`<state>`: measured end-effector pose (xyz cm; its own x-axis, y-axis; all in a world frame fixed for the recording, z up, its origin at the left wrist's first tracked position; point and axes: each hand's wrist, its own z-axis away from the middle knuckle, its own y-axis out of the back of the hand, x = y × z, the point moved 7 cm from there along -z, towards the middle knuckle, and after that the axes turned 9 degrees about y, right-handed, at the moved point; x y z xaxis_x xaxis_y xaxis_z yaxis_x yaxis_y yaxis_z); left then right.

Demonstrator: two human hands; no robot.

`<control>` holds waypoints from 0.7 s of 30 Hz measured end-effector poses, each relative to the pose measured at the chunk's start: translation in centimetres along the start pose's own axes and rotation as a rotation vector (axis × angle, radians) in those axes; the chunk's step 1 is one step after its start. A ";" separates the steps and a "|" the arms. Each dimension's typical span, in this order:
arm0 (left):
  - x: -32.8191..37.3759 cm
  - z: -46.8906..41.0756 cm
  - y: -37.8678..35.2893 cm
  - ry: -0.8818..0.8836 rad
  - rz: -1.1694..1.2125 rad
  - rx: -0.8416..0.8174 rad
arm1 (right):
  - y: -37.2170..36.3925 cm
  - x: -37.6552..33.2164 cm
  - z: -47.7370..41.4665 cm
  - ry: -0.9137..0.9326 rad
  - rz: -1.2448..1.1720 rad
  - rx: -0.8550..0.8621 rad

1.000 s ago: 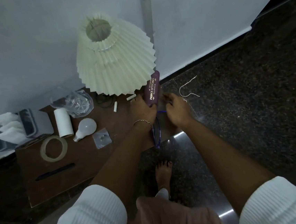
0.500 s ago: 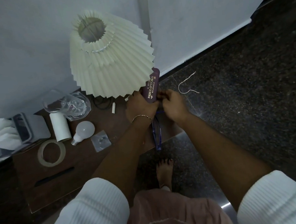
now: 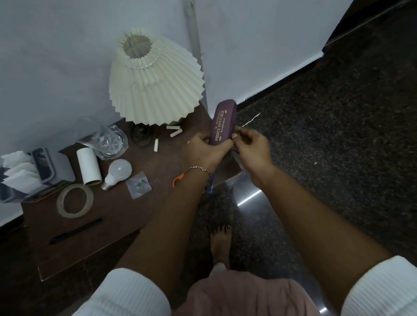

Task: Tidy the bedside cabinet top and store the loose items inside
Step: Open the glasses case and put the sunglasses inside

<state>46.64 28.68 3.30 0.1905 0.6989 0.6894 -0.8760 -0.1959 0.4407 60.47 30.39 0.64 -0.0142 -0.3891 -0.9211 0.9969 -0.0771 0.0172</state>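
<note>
Brown wood cabinet top (image 3: 121, 217): stands against the pale wall, loose items spread over it, a dark slot in its front part.
Lampshade (image 3: 154, 86): cream, pleated, at the back right of the top, with a black cable (image 3: 142, 138) coiled beneath its rim.
Organiser (image 3: 58, 167): grey, at the far left edge, with white folded papers standing in it.
Glass jar (image 3: 109, 142): clear, lying tilted between the organiser and the lamp.
Spectacle case (image 3: 223, 125): purple with gold lettering, held above the right front corner of the top, its far end raised toward the wall, just beside the shade's rim.
Left hand (image 3: 204, 153): grasps the near end of the case, fingers wrapped round it from below.
Right hand (image 3: 252, 148): fingers curled, tips meeting at the case's near right edge; whether they pinch the case or something under it, I cannot tell.
Tape roll (image 3: 74, 200): flat on the top, near the front left.
Cardboard tube (image 3: 89, 165): white, lying just behind the tape.
Bulb (image 3: 118, 171): white, on its side, beside the tube.
Sachet (image 3: 139, 188): clear plastic, just right of the bulb.
Spectacles (image 3: 210, 185): only a blue bit shows below the left wrist.
White sticks (image 3: 175, 133): three, short, scattered near the lamp.
Orange piece (image 3: 177, 180): small, by the left wrist.
</note>
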 end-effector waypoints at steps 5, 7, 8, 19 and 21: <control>-2.1 4.2 0.3 0.076 0.244 -0.176 | 0.8 -0.8 5.6 -0.102 -0.254 -0.050; -2.8 5.8 1.0 0.061 0.272 -0.212 | 0.3 -0.8 7.8 -0.163 -0.342 -0.126; -3.2 6.5 1.4 0.047 0.271 -0.229 | 0.1 -0.6 8.8 -0.185 -0.369 -0.161; -10.0 11.4 8.9 0.009 0.359 -0.063 | -5.0 3.9 17.6 -0.304 -0.456 -0.386; -11.1 11.8 10.2 0.000 0.326 -0.065 | -6.2 4.9 18.7 -0.321 -0.438 -0.425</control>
<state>40.84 10.84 6.92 -0.1046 0.6071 0.7877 -0.9175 -0.3646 0.1592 52.81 11.85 3.31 -0.3795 -0.6620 -0.6463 0.8370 0.0519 -0.5447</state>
